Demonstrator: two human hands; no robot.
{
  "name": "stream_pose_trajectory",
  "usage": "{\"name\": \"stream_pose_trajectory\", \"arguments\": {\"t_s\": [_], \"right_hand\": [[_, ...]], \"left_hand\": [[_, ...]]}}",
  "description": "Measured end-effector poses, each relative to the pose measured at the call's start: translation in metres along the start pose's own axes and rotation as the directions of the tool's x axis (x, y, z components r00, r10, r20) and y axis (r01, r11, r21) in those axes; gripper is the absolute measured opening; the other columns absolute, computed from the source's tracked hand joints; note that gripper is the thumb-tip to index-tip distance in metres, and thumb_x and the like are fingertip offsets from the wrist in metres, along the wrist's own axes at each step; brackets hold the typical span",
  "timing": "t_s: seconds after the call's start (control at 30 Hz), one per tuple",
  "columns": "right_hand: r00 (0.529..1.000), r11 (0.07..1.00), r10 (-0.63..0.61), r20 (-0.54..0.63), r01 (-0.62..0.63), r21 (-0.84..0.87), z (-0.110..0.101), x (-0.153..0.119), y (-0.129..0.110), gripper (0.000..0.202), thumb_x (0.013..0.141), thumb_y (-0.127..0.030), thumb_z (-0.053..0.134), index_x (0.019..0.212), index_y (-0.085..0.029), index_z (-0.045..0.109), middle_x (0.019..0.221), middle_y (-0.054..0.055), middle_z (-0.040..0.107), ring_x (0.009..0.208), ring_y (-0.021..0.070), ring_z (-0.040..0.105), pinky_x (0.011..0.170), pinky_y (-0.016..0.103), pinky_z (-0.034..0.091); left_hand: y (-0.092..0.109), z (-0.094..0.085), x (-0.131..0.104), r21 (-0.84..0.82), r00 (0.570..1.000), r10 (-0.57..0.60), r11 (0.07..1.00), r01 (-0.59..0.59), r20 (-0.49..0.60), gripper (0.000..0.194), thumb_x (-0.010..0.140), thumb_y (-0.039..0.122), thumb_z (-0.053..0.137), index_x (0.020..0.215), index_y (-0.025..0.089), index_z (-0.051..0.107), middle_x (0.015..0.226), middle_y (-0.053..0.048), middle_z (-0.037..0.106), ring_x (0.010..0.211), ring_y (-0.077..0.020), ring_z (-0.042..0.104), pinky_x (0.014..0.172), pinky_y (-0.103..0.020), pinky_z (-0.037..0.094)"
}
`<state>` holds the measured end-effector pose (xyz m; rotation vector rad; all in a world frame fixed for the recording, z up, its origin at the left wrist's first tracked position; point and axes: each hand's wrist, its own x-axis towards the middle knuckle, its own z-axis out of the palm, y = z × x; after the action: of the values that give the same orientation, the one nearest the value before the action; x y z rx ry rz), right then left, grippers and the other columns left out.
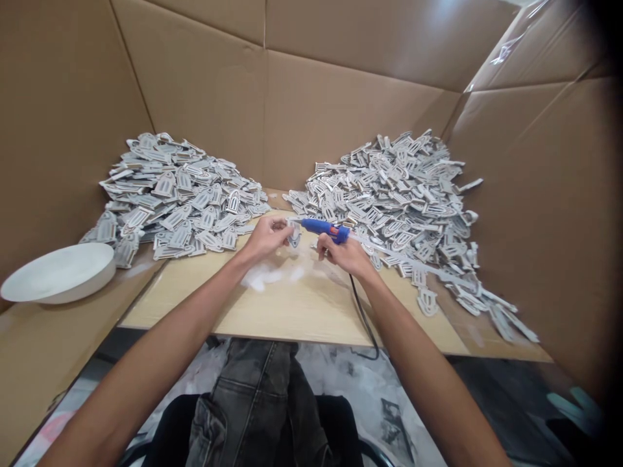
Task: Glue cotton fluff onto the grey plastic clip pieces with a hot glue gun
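Cardboard walls [204, 84] surround a pale wooden board [287, 311].

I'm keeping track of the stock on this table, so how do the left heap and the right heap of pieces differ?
The left heap has its near end beside the white bowl, while the right heap has no bowl next to it. The right heap trails forward in a thin tail almost to the front edge of the table; the left heap stops farther back. Both are jumbled piles of grey-white, slotted pieces.
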<state>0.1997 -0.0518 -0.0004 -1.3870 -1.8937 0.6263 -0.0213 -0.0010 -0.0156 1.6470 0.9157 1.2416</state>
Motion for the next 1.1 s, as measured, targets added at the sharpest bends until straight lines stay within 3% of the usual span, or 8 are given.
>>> {"name": "stream_pose_trajectory", "arguments": {"t_s": [0.2,0.43,0.67,0.97,1.1], "right_hand": [[1.0,1.0,0.017,0.006,-0.017,0.003,0.0,0.001,0.001,0.069,0.091,-0.084,0.044,0.069,-0.022,0.064,0.067,0.005,0.07,0.066,0.0175,0.064,0.061,0.027,0.044],[0.999,0.998,0.046,-0.015,-0.047,-0.045,0.002,0.002,0.002,0.061,0.096,-0.069,0.047,0.061,-0.022,0.06,0.064,0.004,0.069,0.068,0.0176,0.066,0.066,0.027,0.045],[0.995,0.988,0.091,-0.047,-0.096,-0.121,0.002,0.002,0.001,0.065,0.096,-0.07,0.048,0.051,-0.023,0.056,0.057,0.004,0.065,0.067,0.0192,0.067,0.071,0.029,0.046],[0.998,0.984,0.06,-0.028,-0.064,-0.168,0.002,0.002,-0.003,0.065,0.098,-0.067,0.047,0.052,-0.023,0.055,0.053,0.003,0.061,0.065,0.019,0.065,0.073,0.029,0.047],[0.999,0.987,-0.025,-0.03,0.02,-0.158,0.008,0.001,-0.001,0.053,0.096,-0.065,0.055,0.063,-0.023,0.06,0.059,0.002,0.064,0.063,0.0195,0.061,0.069,0.03,0.045]], "left_hand": [[-0.001,0.001,0.002,-0.004,1.0,0.021,1.0,-0.021,0.006,0.014,0.081,0.027,0.072,0.074,0.015,0.069,0.061,0.0,0.064,0.053,-0.0109,0.057,0.052,-0.023,0.043],[0.004,0.002,0.0,-0.011,0.999,0.034,0.999,-0.034,0.002,0.013,0.081,0.024,0.072,0.072,0.015,0.067,0.061,0.001,0.064,0.052,-0.0098,0.056,0.052,-0.022,0.044],[0.002,0.002,-0.001,-0.003,0.999,0.045,0.999,-0.045,-0.012,0.017,0.08,0.028,0.073,0.071,0.016,0.066,0.062,0.0,0.066,0.053,-0.0102,0.058,0.051,-0.021,0.045],[-0.003,0.002,-0.002,0.025,0.995,0.1,0.995,-0.1,-0.011,0.022,0.081,0.035,0.073,0.074,0.016,0.067,0.065,-0.002,0.067,0.056,-0.0117,0.059,0.053,-0.022,0.046],[-0.007,0.003,-0.004,0.125,0.985,0.163,0.98,-0.156,-0.049,0.018,0.082,0.032,0.069,0.073,0.017,0.065,0.066,-0.001,0.065,0.06,-0.0125,0.059,0.057,-0.023,0.044]]}}
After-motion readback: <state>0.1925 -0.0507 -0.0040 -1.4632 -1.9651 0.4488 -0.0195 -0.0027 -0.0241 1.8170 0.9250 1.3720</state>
